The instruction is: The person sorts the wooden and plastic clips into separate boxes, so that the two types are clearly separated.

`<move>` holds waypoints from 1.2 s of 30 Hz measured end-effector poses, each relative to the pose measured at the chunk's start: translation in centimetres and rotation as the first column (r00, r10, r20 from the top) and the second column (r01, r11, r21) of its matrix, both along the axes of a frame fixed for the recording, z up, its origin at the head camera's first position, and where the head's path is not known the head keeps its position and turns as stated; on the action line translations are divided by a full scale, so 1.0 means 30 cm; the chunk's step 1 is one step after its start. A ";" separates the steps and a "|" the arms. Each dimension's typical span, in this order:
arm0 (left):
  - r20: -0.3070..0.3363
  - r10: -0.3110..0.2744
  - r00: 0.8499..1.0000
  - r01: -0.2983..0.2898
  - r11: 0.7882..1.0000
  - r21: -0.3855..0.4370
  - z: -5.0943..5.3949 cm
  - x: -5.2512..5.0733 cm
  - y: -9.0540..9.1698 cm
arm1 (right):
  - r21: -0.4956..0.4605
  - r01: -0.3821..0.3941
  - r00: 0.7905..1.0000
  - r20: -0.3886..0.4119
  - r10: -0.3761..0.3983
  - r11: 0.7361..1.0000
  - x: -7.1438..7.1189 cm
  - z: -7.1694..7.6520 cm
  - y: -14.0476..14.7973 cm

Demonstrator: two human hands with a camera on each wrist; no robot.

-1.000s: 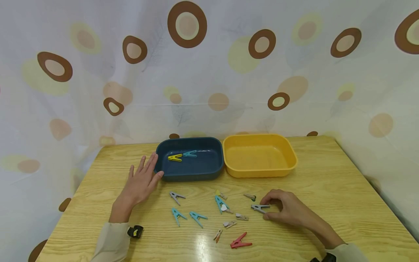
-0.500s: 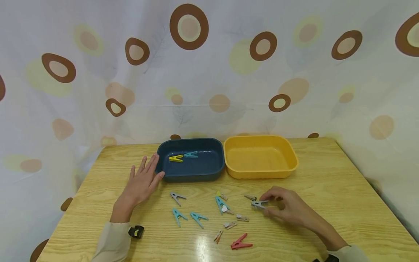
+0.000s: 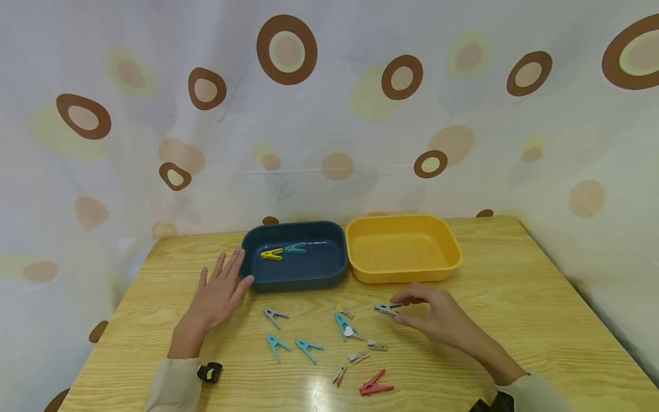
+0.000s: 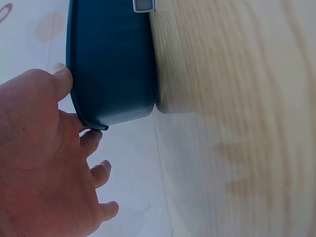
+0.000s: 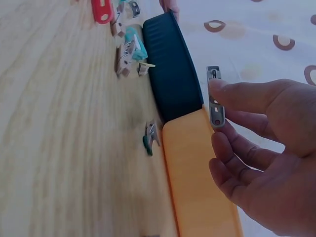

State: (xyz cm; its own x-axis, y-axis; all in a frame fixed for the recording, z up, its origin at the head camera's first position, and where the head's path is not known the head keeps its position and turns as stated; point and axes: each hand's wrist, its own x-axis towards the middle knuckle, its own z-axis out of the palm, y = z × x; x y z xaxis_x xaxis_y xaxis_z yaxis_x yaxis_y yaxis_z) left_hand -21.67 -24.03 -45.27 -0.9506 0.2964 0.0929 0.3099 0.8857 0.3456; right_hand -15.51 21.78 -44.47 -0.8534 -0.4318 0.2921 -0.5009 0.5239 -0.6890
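Note:
My right hand (image 3: 437, 320) pinches a grey clothespin (image 3: 386, 309) between thumb and fingers, lifted above the table in front of the yellow tray (image 3: 407, 277). In the right wrist view the grey clothespin (image 5: 216, 118) stands edge-on between the fingertips. My left hand (image 3: 211, 300) touches the left end of the dark blue tray (image 3: 298, 284) with fingers spread and mostly straight. Its thumb and a finger meet the tray rim (image 4: 69, 69) in the left wrist view. Inside the blue tray lie a yellow clothespin (image 3: 272, 254) and a blue clothespin (image 3: 295, 248).
On the table lie another grey clothespin (image 3: 275, 315), several turquoise ones (image 3: 307, 348), a red one (image 3: 374, 384) and several small wooden clips (image 3: 358, 357). A wooden clip with a green end (image 5: 150, 138) lies near the yellow tray. A patterned cloth (image 3: 329, 114) hangs behind.
My right hand has lifted the grey clothespin and moved it left and toward the trays. My left hand has stayed at the blue tray. The view has shifted slightly.

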 end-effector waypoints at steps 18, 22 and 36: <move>0.005 0.007 1.000 -0.007 1.000 -0.010 -0.001 -0.002 -0.001 | -0.068 0.053 0.986 -0.154 -0.063 0.996 -0.133 0.092 -0.158; 0.005 0.006 1.000 -0.006 1.000 -0.008 -0.002 -0.001 0.001 | -0.093 0.075 0.991 -0.108 -0.085 0.993 -0.167 0.100 -0.186; -0.006 0.005 1.000 -0.005 1.000 -0.013 -0.003 -0.008 0.000 | -0.128 0.110 0.991 -0.060 -0.119 0.986 -0.272 0.122 -0.281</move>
